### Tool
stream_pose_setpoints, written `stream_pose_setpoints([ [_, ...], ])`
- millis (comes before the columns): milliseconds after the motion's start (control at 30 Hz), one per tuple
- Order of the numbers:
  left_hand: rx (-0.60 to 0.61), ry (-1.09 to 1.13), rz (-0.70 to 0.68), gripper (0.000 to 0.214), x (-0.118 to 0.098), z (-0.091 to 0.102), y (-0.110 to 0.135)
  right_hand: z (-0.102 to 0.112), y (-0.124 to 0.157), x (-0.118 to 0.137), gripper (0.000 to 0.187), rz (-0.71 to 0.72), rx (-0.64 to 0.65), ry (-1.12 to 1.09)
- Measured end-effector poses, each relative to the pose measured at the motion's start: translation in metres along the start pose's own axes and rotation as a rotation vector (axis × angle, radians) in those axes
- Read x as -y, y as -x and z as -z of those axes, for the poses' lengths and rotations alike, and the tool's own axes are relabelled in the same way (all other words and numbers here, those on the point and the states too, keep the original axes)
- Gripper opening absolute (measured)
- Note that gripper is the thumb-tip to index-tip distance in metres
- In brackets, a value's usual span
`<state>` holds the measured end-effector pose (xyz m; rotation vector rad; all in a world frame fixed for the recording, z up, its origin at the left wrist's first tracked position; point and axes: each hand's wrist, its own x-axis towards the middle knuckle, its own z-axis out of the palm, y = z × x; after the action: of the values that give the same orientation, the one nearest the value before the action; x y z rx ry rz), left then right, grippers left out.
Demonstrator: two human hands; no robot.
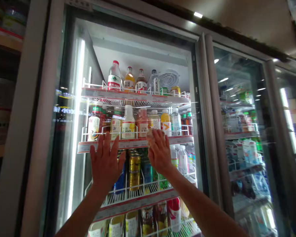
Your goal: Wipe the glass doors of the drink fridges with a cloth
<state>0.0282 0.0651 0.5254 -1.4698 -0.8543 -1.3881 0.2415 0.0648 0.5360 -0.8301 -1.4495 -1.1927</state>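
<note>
My left hand (106, 164) is raised with its fingers spread, palm toward the glass door (93, 184) of a lit drinks fridge; it looks pressed on the pane, though contact is hard to make out. To its right, my right hand (160, 153) is closed over a pale crumpled cloth (151, 135) held against the same glass. Most of the cloth is hidden under the fingers. Behind the pane, a shelf rail (128, 144) runs level with both hands. A gold can (134, 172) stands between and behind them.
White wire shelves hold bottles and cans, including a red-capped water bottle (114, 77) up top. A vertical door frame (207, 115) separates this door from another glass-fronted fridge (239, 131). At the far left stands a dim shelf with jars (13, 23).
</note>
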Motion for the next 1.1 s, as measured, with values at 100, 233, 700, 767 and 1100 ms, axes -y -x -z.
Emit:
stream_pose_setpoints([
  [100, 0.016, -0.021, -0.019, 0.066, 0.005, 0.004, 0.003, 0.004, 0.0, -0.009, 0.046, 0.023, 0.013, 0.021],
  [233, 0.015, -0.03, -0.083, 0.065, 0.018, 0.009, -0.008, 0.007, -0.015, -0.06, 0.046, -0.367, -0.206, 0.132],
  [700, -0.034, -0.071, 0.031, 0.057, 0.022, -0.005, -0.065, 0.0, -0.042, -0.071, 0.047, -0.399, -0.27, 0.155],
  [767, -0.038, -0.075, 0.031, 0.057, 0.022, -0.004, -0.064, -0.004, -0.048, -0.053, 0.048, -0.301, -0.229, 0.119],
  [1100, -0.044, -0.066, 0.016, 0.058, 0.023, -0.006, -0.063, 0.016, -0.048, -0.124, 0.045, -0.533, -0.242, 0.196],
])
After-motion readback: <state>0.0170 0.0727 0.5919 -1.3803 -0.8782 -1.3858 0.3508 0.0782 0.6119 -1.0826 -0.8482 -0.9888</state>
